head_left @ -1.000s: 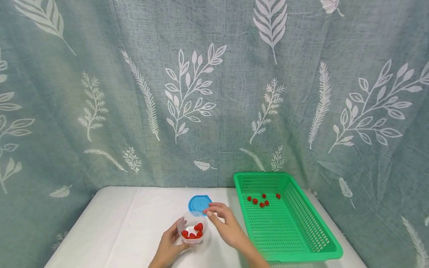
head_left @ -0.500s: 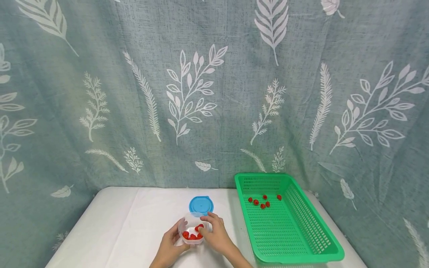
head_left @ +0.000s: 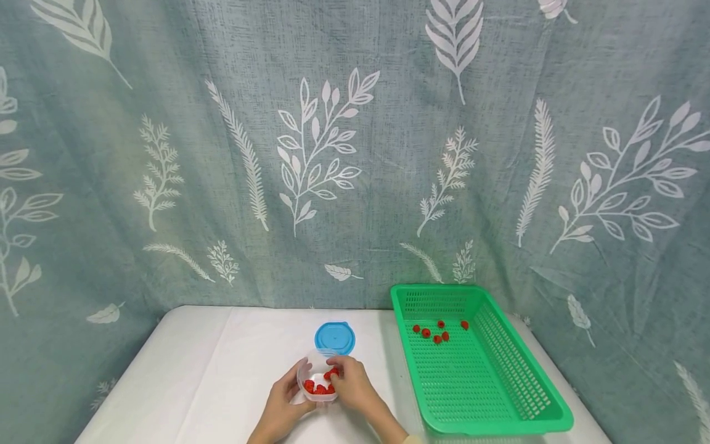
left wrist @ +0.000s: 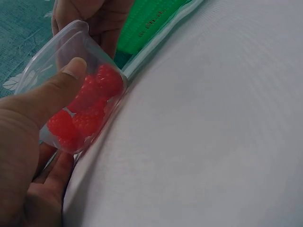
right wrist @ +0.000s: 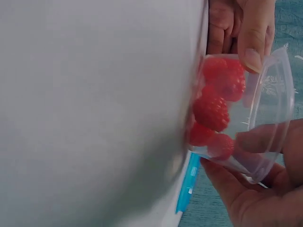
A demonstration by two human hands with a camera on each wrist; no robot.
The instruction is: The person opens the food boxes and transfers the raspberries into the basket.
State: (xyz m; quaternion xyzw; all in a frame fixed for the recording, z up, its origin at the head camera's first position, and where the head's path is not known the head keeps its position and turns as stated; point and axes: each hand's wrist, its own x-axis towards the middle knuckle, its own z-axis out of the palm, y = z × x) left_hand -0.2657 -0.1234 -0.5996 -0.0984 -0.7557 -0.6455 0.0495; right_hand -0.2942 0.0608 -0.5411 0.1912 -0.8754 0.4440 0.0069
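Note:
A clear plastic container [head_left: 317, 364] stands on the white table with several red raspberries [head_left: 309, 385] in it. My left hand [head_left: 283, 402] grips its left side, with the thumb [left wrist: 73, 71] against the near wall. My right hand [head_left: 355, 385] is at the right side, its thumb and a fingertip over the rim, close to the upper raspberries. Through the clear wall, the right wrist view shows one digit [right wrist: 258, 137] inside and another finger [right wrist: 222, 177] outside. Whether they pinch a raspberry or the wall is unclear. A blue lid [head_left: 335, 338] lies behind the container.
To the right stands a green perforated basket [head_left: 482, 382] with several raspberries [head_left: 437, 339] towards its back. A patterned green-grey curtain [head_left: 355, 185] hangs behind the table [head_left: 233, 370].
My right hand has come in from the right, and its fingertips have lowered into the container. The left hand keeps its hold on the container in the same place.

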